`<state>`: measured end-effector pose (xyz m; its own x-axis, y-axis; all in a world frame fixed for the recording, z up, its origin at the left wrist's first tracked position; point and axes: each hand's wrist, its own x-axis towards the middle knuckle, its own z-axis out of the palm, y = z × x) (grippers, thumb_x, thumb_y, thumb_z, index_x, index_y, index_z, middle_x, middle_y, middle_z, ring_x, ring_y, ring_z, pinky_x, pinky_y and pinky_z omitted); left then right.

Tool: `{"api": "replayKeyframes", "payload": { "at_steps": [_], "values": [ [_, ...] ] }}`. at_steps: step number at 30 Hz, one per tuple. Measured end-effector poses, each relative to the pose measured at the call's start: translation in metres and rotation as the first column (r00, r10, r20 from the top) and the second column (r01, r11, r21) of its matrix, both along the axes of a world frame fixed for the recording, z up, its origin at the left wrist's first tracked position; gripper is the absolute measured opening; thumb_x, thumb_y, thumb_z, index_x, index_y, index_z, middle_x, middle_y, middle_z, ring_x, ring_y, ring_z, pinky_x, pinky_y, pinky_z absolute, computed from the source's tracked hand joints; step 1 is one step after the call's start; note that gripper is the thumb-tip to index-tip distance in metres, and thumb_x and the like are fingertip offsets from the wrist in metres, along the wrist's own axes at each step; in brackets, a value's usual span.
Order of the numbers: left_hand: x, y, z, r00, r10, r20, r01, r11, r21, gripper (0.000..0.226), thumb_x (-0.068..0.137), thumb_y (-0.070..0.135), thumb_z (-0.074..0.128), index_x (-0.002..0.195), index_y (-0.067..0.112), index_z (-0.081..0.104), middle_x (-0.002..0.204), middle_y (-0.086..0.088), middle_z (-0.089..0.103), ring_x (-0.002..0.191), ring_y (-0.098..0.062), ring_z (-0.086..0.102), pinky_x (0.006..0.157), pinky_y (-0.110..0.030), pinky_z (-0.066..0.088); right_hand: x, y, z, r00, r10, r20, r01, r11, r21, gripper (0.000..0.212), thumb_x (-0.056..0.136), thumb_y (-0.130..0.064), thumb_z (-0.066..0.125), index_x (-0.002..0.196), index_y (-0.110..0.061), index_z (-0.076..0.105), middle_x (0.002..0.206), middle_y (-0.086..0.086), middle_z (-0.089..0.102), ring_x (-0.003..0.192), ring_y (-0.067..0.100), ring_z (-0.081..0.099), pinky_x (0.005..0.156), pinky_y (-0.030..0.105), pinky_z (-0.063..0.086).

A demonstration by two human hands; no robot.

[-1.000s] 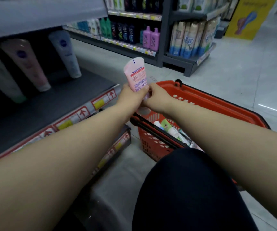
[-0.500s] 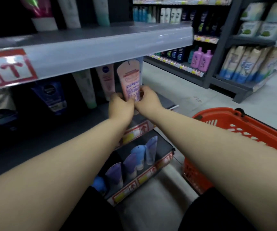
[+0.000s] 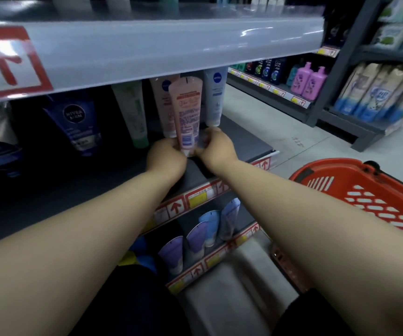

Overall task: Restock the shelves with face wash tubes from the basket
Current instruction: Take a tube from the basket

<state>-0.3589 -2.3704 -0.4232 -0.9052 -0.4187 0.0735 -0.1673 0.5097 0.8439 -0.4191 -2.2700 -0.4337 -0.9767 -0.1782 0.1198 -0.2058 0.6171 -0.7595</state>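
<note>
A pink face wash tube (image 3: 187, 112) stands upright, cap down, over the dark middle shelf (image 3: 241, 141). My left hand (image 3: 166, 154) and my right hand (image 3: 216, 146) both pinch its lower end from either side. Its printed back with a barcode faces me. Right behind it stand another pink tube (image 3: 163, 103), a white tube (image 3: 216, 95) and a green tube (image 3: 133, 115). The red basket (image 3: 355, 187) sits on the floor at my right; its contents are out of sight.
A grey upper shelf edge (image 3: 147, 49) with a red arrow label hangs just above the tube. A dark blue tube (image 3: 74, 122) stands further left. Purple and blue tubes (image 3: 195, 236) fill the lower shelf. Shelving with pink bottles (image 3: 309, 81) stands across the aisle.
Both hands have carried the pink tube from above the basket leftwards and in under the upper shelf, in front of the row of tubes. My view has turned from the basket towards the shelf.
</note>
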Motion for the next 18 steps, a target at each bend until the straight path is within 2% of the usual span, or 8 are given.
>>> {"api": "replayKeyframes", "payload": {
  "at_steps": [3,7,9,12,15,18],
  "values": [
    [0.017,0.005,0.010,0.998,-0.054,0.012,0.055,0.989,-0.140,0.032,0.087,0.006,0.049,0.111,0.011,0.069,0.117,-0.010,0.067,0.112,-0.027,0.059,0.091,-0.026,0.043,0.018,0.025,0.012,0.997,0.017,-0.074,-0.008,0.992,0.129,0.062,0.081,-0.019,0.067,0.136,-0.006,0.040,0.133,0.016,0.052,0.122,0.031,0.050,0.098,0.037,0.044],
    [0.043,0.035,0.031,0.980,-0.196,0.047,0.201,0.933,-0.299,0.048,0.083,0.002,0.046,0.128,0.013,0.058,0.132,-0.009,0.059,0.123,-0.025,0.053,0.103,-0.029,0.040,0.045,0.063,0.032,0.975,0.148,-0.166,-0.067,0.907,0.416,0.061,0.080,-0.016,0.059,0.138,-0.007,0.039,0.133,0.016,0.049,0.124,0.032,0.046,0.103,0.038,0.040],
    [0.055,0.058,0.041,0.941,-0.323,0.098,0.334,0.852,-0.403,0.045,0.085,0.009,0.047,0.130,0.013,0.055,0.132,-0.010,0.058,0.121,-0.025,0.054,0.100,-0.030,0.042,0.060,0.084,0.039,0.967,0.211,-0.145,-0.103,0.838,0.536,0.057,0.079,-0.017,0.058,0.133,-0.006,0.044,0.130,0.017,0.050,0.123,0.033,0.046,0.102,0.037,0.040],
    [0.064,0.096,0.048,0.877,-0.437,0.200,0.474,0.717,-0.511,0.031,0.086,0.024,0.056,0.115,0.016,0.058,0.115,-0.009,0.062,0.106,-0.029,0.060,0.086,-0.034,0.048,0.080,0.124,0.048,0.967,0.228,-0.113,-0.113,0.780,0.615,0.046,0.078,-0.021,0.058,0.122,-0.008,0.051,0.121,0.016,0.055,0.114,0.034,0.052,0.095,0.036,0.044],
    [0.064,0.137,0.047,0.829,-0.480,0.287,0.549,0.602,-0.580,0.037,0.083,0.012,0.054,0.119,0.017,0.053,0.119,-0.009,0.056,0.108,-0.031,0.057,0.085,-0.036,0.048,0.095,0.169,0.050,0.978,0.197,-0.071,-0.095,0.720,0.688,0.050,0.080,-0.016,0.056,0.128,-0.008,0.046,0.126,0.017,0.052,0.118,0.034,0.050,0.097,0.036,0.043],
    [0.058,0.179,0.039,0.773,-0.531,0.348,0.617,0.498,-0.610,0.040,0.081,0.006,0.049,0.120,0.011,0.052,0.125,-0.013,0.054,0.113,-0.033,0.054,0.091,-0.040,0.047,0.101,0.213,0.039,0.990,0.137,-0.027,-0.074,0.682,0.728,0.056,0.080,-0.016,0.057,0.134,-0.008,0.043,0.130,0.018,0.050,0.120,0.034,0.049,0.099,0.036,0.042]
  ]
}}
